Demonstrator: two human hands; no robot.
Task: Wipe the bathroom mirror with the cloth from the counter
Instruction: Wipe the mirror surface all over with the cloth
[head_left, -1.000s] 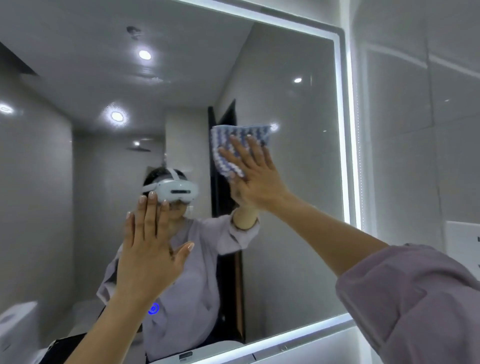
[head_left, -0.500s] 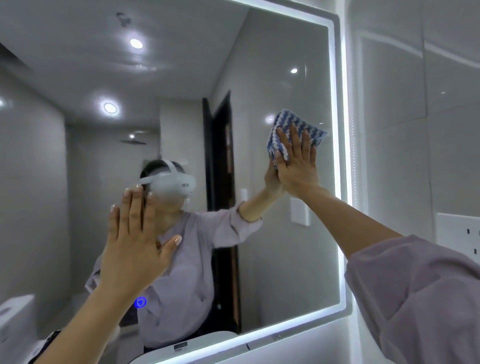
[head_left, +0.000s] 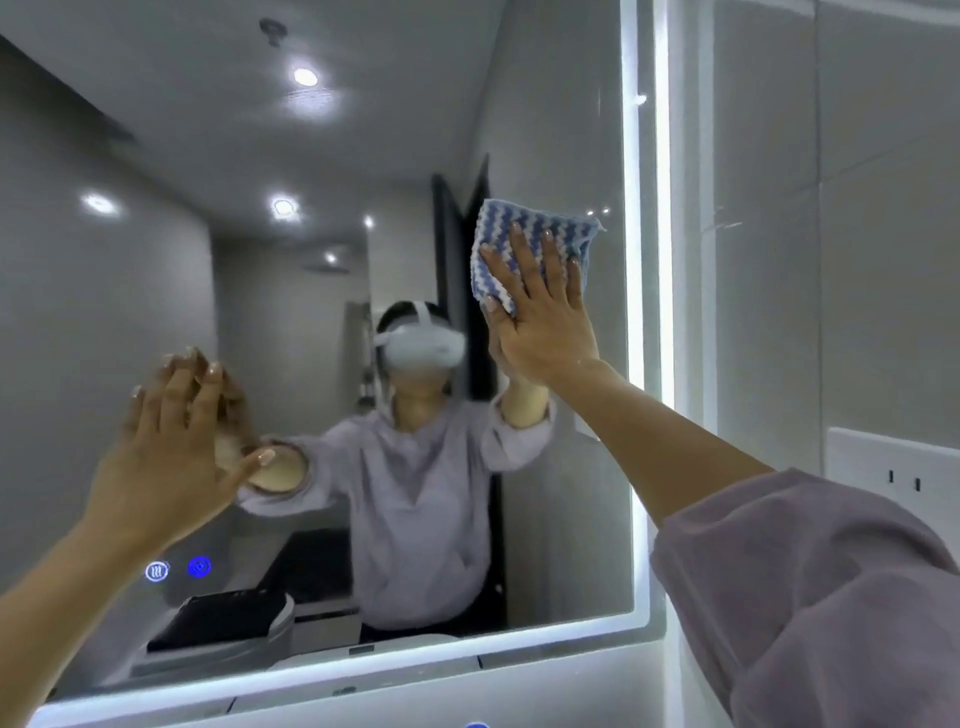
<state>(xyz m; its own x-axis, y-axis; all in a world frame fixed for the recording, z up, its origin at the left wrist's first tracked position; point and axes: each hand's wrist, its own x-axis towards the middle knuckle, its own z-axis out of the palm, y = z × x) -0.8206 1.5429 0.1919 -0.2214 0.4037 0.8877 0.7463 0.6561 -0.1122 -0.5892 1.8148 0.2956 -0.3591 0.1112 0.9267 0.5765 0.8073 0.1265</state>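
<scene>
Bathroom mirror (head_left: 322, 156) fills the view; right hand (head_left: 545, 317) presses the cloth (head_left: 524, 234) flat near its right edge, left hand (head_left: 171, 447) spread open. Better keep even pressure, overlapping strokes.

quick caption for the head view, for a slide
Right hand presses a blue-and-white cloth flat on the lit mirror, left hand raised open further left.
</scene>
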